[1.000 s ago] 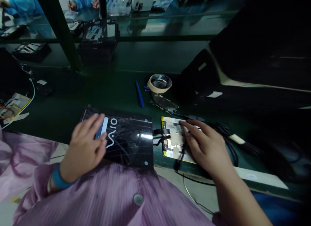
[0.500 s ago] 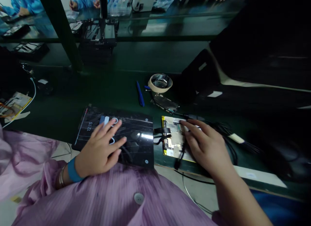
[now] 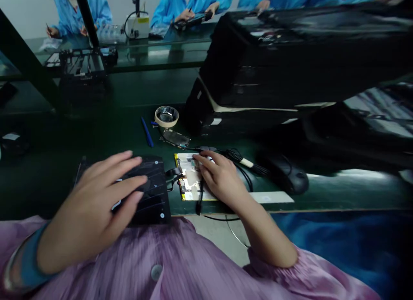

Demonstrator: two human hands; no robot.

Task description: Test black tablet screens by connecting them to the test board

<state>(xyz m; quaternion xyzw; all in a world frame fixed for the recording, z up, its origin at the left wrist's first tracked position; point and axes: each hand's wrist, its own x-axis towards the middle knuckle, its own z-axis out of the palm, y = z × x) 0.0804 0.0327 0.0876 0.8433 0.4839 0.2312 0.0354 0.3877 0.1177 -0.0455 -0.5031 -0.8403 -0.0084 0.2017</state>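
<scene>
My left hand is spread flat above a black display panel, covering much of it; whether the fingers touch the glass I cannot tell. Short black ribbon cables join the panel to a pale, yellow-edged board with electronics. On that board's right part lies my right hand, its fingers extended and not wrapped round anything I can see. A black cable with a plug end runs over the board beside its fingertips.
Behind the board are a thin grey circuit piece, a tape roll and a blue pen. To the right lie a bundled cable, a white strip, a black mouse and large black cases. Co-workers in blue sit opposite.
The view has swung to the right. My left hand appears larger and higher over the panel, hiding the lit clock display. My right hand stays on the board.
</scene>
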